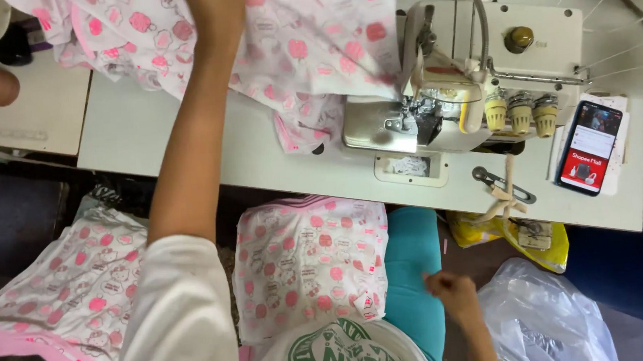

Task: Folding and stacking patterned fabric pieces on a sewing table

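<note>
Fabric fills most of the head view: the left hand (214,12) reaches across the white tabletop (186,148) and rests on white cotton cloth printed with pink apples (313,47), its fingers hidden, so I cannot tell its grip. That cloth lies bunched just left of the cream overlock sewing machine (463,68). The right hand (447,288) hangs low beside the teal trouser leg (415,271), fingers loosely curled around nothing visible, near a folded piece of the same print on the lap (304,267).
</note>
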